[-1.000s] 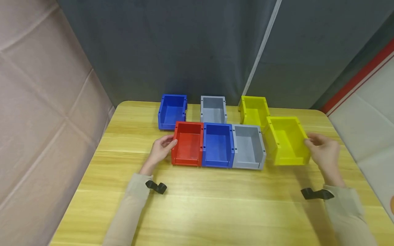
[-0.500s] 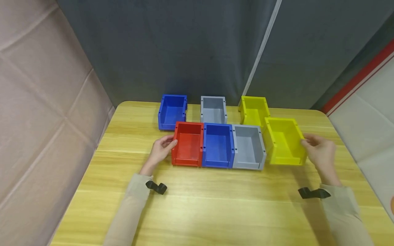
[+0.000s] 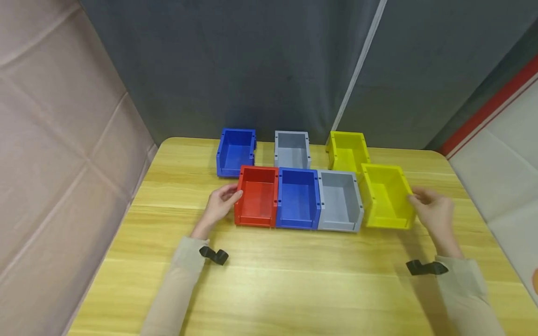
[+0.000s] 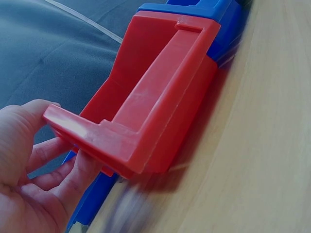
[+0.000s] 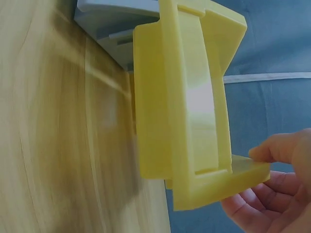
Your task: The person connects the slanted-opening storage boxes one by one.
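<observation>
In the head view a red storage bin, a blue bin and a grey bin stand side by side in a front row. My left hand pinches the red bin's left wall, thumb at the rim and fingers outside, as the left wrist view also shows. At the row's right end, my right hand holds a yellow bin by its right wall, slightly tilted. In the right wrist view this yellow bin is close over the table, near the grey bin.
Behind the front row stand a second blue bin, a second grey bin and a second yellow bin, spaced apart near the far edge of the wooden table. A dark curtain hangs beyond.
My right hand has brought the yellow bin left, towards the grey bin, and a little nearer to me. My left hand and the red bin have stayed in place.
</observation>
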`<state>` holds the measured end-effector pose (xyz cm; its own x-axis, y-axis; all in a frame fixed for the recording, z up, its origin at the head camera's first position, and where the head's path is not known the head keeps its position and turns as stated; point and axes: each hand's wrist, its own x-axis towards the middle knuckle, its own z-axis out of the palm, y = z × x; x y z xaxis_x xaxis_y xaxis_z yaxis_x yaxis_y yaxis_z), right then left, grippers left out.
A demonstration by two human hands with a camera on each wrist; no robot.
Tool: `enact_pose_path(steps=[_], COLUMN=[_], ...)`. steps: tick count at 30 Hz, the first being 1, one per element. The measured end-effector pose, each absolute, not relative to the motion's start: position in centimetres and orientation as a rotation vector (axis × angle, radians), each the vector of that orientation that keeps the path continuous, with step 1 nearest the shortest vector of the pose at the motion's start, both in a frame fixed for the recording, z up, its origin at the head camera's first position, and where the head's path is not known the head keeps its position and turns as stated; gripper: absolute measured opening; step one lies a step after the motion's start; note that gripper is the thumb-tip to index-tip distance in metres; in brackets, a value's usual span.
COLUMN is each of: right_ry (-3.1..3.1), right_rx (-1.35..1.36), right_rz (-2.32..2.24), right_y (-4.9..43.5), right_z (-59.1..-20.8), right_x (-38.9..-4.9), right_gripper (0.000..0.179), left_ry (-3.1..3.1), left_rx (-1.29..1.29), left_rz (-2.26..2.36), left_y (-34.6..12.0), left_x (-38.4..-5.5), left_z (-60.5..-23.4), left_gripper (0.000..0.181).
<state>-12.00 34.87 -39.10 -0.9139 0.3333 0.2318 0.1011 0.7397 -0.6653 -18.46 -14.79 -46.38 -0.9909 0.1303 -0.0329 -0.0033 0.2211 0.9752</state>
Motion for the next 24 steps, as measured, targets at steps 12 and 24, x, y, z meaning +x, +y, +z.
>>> enact_pose_path(steps=[12,24], right_ry=[-2.592,-3.019], right_rx=[0.07,0.536], right_rz=[0.828,0.665], right_y=[33.9,32.2], right_z=[-39.4,-38.3], right_x=[-13.3,-15.8], right_gripper=[0.041,0.058], left_ry=[2.394,2.393], left_rx=[0.144,0.156], left_rz=[1.889,1.895], left_y=[-14.9,-14.5], left_x=[-18.5,-18.4], left_z=[-46.4,-46.3], left_gripper=[0.041,0.04])
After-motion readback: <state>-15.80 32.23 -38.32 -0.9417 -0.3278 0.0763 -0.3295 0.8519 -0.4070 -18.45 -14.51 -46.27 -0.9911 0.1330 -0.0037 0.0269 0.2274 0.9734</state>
